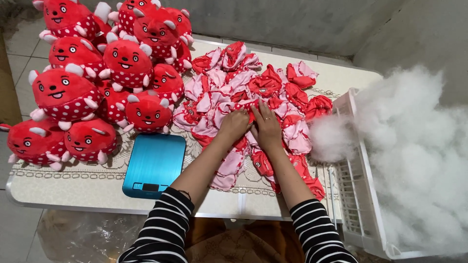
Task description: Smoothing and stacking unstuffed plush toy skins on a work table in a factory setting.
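Both my hands rest side by side on a heap of unstuffed red and pink toy skins (pixel 229 83) in the middle of the table. My left hand (pixel 235 124) is curled, its fingers closed on a piece of red fabric in the heap. My right hand (pixel 266 125), with a ring on one finger, presses on the same spot with fingers spread over the fabric. Whether it grips the cloth is unclear. My sleeves are black and white striped.
Several stuffed red plush toys (pixel 63 92) with white dots are piled at the left. A blue flat kitchen scale (pixel 155 163) lies near the front edge. A white plastic basket (pixel 358 195) heaped with white stuffing fibre (pixel 414 146) stands at the right. The table (pixel 73 187) has a lace-patterned cover.
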